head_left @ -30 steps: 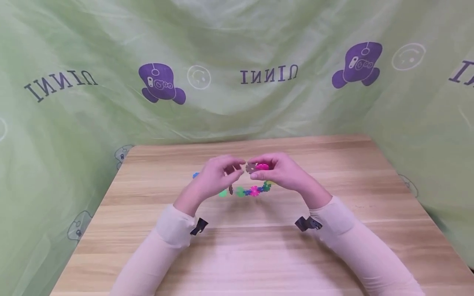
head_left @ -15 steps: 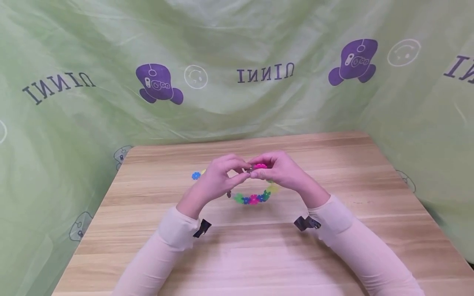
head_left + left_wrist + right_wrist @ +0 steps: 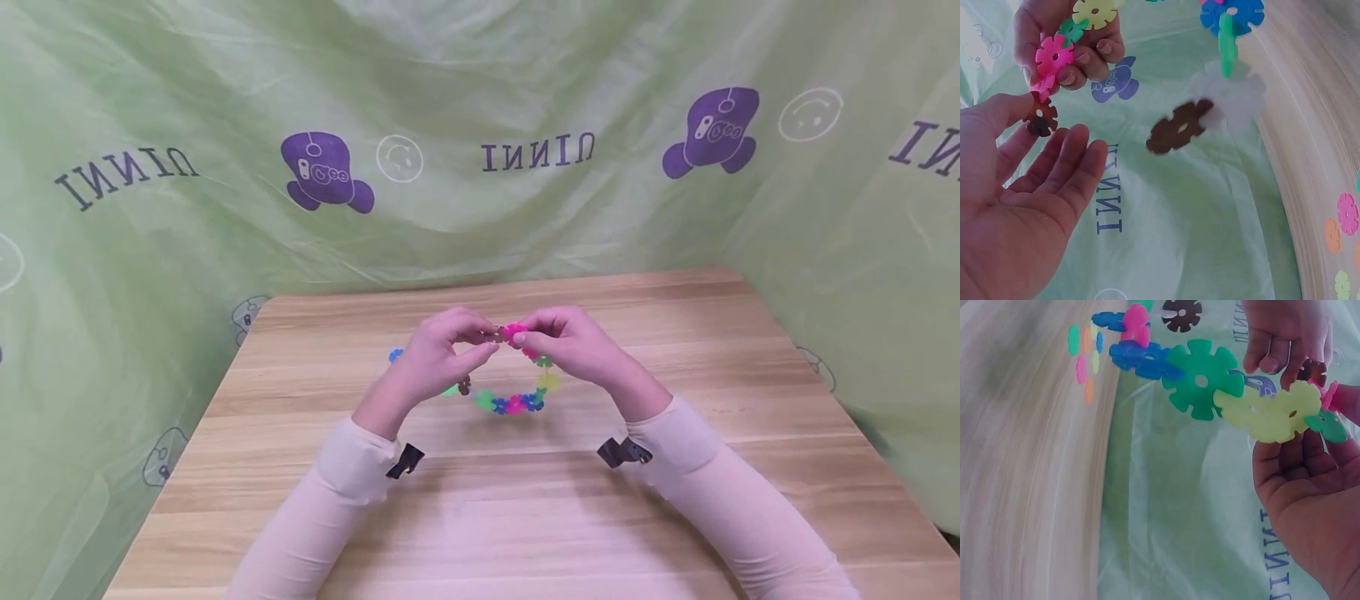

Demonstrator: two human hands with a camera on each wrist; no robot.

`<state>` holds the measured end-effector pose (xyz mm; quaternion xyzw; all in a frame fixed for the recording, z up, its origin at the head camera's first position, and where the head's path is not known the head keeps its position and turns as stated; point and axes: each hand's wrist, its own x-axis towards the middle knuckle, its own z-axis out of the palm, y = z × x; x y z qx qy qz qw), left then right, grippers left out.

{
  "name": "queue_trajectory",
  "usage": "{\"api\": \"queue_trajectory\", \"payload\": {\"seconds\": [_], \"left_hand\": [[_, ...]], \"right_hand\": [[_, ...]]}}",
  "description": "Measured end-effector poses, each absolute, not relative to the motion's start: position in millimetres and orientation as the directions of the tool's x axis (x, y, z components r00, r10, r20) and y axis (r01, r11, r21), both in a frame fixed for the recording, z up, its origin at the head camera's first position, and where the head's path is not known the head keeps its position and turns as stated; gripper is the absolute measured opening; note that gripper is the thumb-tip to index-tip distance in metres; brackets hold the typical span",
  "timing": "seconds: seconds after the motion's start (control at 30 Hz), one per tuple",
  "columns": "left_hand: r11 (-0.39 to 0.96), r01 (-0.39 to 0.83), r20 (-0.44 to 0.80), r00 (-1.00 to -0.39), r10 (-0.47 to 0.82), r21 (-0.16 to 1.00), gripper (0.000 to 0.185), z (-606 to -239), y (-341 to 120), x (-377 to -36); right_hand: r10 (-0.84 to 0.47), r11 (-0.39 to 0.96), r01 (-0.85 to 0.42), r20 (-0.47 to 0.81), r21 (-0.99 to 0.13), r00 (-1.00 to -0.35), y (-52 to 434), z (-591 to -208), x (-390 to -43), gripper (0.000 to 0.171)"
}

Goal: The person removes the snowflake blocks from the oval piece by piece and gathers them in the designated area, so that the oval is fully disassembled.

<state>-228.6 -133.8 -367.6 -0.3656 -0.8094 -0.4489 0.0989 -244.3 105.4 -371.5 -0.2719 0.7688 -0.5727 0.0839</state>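
A chain of notched flower discs hung in an open loop at the middle of the head view, held up above the bench. The left hand, centre-left in that view, pinched a brown disc at the upper end of the chain between thumb and forefinger, its other fingers spread apart. The right hand, centre-right, had its fingers clamped on the neighbouring pink disc, with yellow and green links falling away below.

The step in hand looked like seating that brown disc in the pink one; whether the notches were fully engaged could not be told. At the other end, seen at the centre of the left wrist view, a second brown disc hung free beneath a translucent white disc. Loose discs lay at the upper left of the right wrist view.

The next move seemed to call for a firm push along the slots, with the right fingers steadying the pink link, and then a light tug to check the joint.
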Motion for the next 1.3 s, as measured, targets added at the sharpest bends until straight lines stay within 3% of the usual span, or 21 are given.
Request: {"api": "queue_trajectory", "payload": {"seconds": [1.3], "left_hand": [[0.399,0.684,0.448,-0.713,0.539,0.61,0.019,-365.1,-132.6,-224.3]], "right_hand": [[-0.554,0.201,-0.391,0.225,-0.898,-0.802,100.6,-376.5,-239.2,0.015]]}}
